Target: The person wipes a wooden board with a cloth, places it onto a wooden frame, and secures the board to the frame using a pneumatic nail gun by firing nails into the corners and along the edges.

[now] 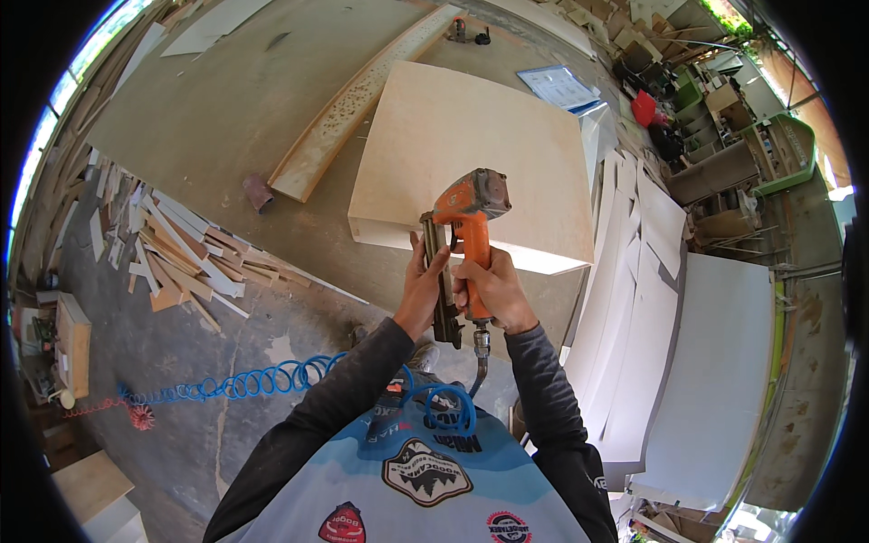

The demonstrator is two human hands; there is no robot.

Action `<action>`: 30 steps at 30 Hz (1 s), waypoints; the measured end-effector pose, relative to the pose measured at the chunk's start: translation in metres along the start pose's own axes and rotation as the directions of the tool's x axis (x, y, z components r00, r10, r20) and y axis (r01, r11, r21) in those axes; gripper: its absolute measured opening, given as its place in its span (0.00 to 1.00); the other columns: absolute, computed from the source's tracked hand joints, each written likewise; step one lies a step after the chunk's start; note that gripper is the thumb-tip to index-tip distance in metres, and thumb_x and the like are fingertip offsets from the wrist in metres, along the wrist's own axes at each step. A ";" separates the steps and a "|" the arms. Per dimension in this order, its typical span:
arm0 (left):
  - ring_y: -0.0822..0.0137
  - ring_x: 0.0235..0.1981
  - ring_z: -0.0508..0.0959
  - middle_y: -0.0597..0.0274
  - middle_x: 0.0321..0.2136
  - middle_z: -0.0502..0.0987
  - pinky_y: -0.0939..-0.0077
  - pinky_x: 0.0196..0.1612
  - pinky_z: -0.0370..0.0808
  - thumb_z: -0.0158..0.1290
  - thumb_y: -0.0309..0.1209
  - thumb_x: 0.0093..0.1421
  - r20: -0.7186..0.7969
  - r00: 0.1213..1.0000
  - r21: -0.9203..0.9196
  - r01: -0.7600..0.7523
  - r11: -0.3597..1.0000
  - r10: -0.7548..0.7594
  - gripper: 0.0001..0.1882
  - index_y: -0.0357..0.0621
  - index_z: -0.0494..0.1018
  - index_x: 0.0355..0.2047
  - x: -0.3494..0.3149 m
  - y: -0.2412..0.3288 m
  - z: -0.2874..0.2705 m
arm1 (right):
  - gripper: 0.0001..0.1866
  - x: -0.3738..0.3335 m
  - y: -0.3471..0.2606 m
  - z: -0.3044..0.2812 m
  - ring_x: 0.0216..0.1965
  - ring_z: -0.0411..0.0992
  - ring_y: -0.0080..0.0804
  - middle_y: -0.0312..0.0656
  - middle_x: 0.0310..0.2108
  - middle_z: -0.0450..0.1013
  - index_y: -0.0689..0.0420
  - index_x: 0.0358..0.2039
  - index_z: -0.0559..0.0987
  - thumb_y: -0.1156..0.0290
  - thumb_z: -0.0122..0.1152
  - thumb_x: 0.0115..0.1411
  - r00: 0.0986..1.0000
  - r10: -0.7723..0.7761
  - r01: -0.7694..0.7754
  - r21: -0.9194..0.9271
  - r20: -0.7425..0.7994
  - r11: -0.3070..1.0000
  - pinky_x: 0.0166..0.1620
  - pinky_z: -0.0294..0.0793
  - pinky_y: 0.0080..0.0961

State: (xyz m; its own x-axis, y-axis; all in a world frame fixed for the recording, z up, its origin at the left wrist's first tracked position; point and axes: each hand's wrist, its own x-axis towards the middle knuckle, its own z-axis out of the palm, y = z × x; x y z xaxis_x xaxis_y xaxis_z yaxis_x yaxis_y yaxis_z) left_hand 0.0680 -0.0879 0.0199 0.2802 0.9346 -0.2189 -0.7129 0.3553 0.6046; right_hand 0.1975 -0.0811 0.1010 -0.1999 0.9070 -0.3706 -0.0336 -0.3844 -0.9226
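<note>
In front of me I hold an orange pneumatic nail gun (pixel 472 237) over the near edge of a pale plywood box (pixel 471 136). Around its orange handle my right hand (pixel 496 288) is closed. My left hand (pixel 424 285) grips the dark magazine along the gun's left side. From the bottom of the handle, a metal coupling (pixel 482 342) joins a hose. A coiled blue air hose (pixel 281 378) runs from near my body off to the left. The box rests on a large work table (pixel 272 100). Whether the gun's nose touches the box cannot be seen.
A long shallow wooden trough (pixel 358 104) and a brown cylinder (pixel 258 193) lie left of the box. Scrap wood strips (pixel 186 258) are heaped on the floor at left. White sheets (pixel 634 299) stand at right. Papers (pixel 557 86) and a tool (pixel 459 31) lie farther back.
</note>
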 end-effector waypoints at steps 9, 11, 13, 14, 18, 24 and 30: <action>0.69 0.11 0.73 0.67 0.14 0.67 0.76 0.13 0.71 0.45 0.37 0.74 -0.063 0.998 -0.001 -0.023 1.000 0.023 0.14 0.50 0.62 0.57 -0.005 0.003 0.013 | 0.20 0.002 -0.001 -0.007 0.17 0.72 0.26 0.40 0.21 0.73 0.69 0.51 0.70 0.75 0.59 0.60 0.999 0.001 0.001 -0.039 0.052 0.999 0.22 0.74 0.25; 0.69 0.11 0.73 0.67 0.14 0.68 0.75 0.13 0.71 0.45 0.37 0.74 -0.053 0.998 0.004 -0.020 1.000 0.020 0.14 0.50 0.62 0.56 -0.004 0.002 0.012 | 0.20 0.002 0.001 -0.008 0.17 0.72 0.26 0.41 0.21 0.73 0.70 0.51 0.70 0.75 0.59 0.60 0.999 0.002 -0.001 -0.029 0.034 1.000 0.22 0.74 0.25; 0.69 0.11 0.74 0.66 0.15 0.69 0.74 0.13 0.72 0.46 0.37 0.73 -0.037 0.999 0.000 -0.015 1.000 0.015 0.15 0.50 0.61 0.56 0.001 -0.001 0.008 | 0.20 0.002 0.004 -0.008 0.17 0.72 0.26 0.41 0.21 0.73 0.70 0.51 0.70 0.76 0.59 0.60 1.000 0.010 -0.010 -0.004 0.001 1.000 0.21 0.74 0.25; 0.69 0.12 0.74 0.65 0.16 0.70 0.73 0.13 0.72 0.47 0.37 0.73 -0.033 0.999 -0.014 -0.002 1.000 0.002 0.15 0.48 0.62 0.56 0.002 -0.002 0.006 | 0.21 0.002 0.005 -0.009 0.17 0.71 0.26 0.41 0.21 0.73 0.70 0.52 0.70 0.76 0.59 0.60 1.000 0.009 -0.009 0.005 0.001 1.000 0.21 0.73 0.25; 0.69 0.13 0.76 0.63 0.18 0.72 0.73 0.13 0.74 0.48 0.37 0.73 -0.016 1.000 -0.047 0.006 0.999 -0.006 0.15 0.45 0.62 0.54 0.003 -0.007 0.005 | 0.21 0.001 0.007 -0.013 0.16 0.71 0.27 0.42 0.21 0.73 0.70 0.52 0.70 0.76 0.59 0.59 1.000 0.024 -0.024 0.028 0.004 0.999 0.21 0.73 0.25; 0.68 0.10 0.73 0.65 0.14 0.69 0.73 0.12 0.71 0.46 0.38 0.73 -0.050 0.999 -0.006 0.009 1.000 -0.010 0.14 0.48 0.63 0.54 0.007 -0.010 0.003 | 0.20 0.001 0.003 -0.011 0.16 0.71 0.27 0.42 0.21 0.73 0.69 0.52 0.70 0.77 0.59 0.59 0.999 0.037 -0.037 0.016 -0.017 0.999 0.21 0.73 0.26; 0.66 0.12 0.76 0.63 0.14 0.70 0.72 0.13 0.73 0.46 0.38 0.73 -0.020 0.999 0.014 0.047 0.999 -0.047 0.13 0.49 0.62 0.54 0.016 -0.025 -0.002 | 0.19 -0.004 0.013 -0.019 0.15 0.70 0.26 0.41 0.21 0.72 0.68 0.51 0.70 0.77 0.58 0.59 0.996 0.034 -0.028 0.067 -0.084 0.997 0.21 0.73 0.26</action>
State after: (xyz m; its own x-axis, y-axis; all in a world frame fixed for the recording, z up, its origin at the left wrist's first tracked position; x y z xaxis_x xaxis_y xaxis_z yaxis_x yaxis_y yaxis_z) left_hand 0.0893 -0.0815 -0.0002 0.3000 0.9171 -0.2623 -0.6901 0.3985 0.6041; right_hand 0.2163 -0.0865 0.0881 -0.1179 0.9048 -0.4093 -0.0935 -0.4204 -0.9025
